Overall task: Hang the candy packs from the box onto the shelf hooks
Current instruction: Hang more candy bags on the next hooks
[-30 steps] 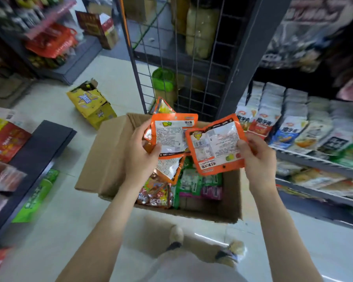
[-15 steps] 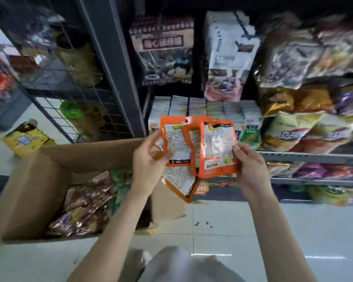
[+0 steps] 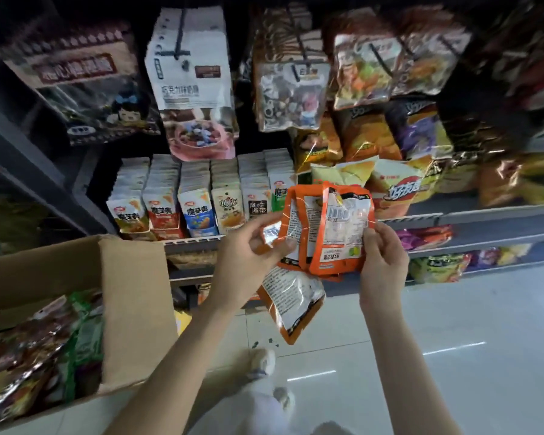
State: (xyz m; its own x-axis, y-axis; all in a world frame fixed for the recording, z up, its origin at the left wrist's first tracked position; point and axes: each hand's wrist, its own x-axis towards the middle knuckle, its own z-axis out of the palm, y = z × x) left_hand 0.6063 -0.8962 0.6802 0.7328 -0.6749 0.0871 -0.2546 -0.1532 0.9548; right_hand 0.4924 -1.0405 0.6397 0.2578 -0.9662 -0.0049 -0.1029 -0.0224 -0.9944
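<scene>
Before the snack shelf, both hands pinch orange foil candy packs point(image 3: 333, 227).
Left hand point(image 3: 248, 255) and right hand point(image 3: 380, 259) are sorting; next, probably thread one onto a hook.

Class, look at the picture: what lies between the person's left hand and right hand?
In the head view, the orange candy packs span the gap between the left hand and the right hand; both grip them.

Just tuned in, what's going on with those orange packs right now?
A person stands facing a snack shelf, holding a small bunch of orange candy packs between both hands. The left hand pinches the bunch's left edge, and one more pack dangles below it; the right hand grips the right edge. None of these packs is on a hook yet. The open cardboard box, with more packs inside, sits at the person's left.
</scene>
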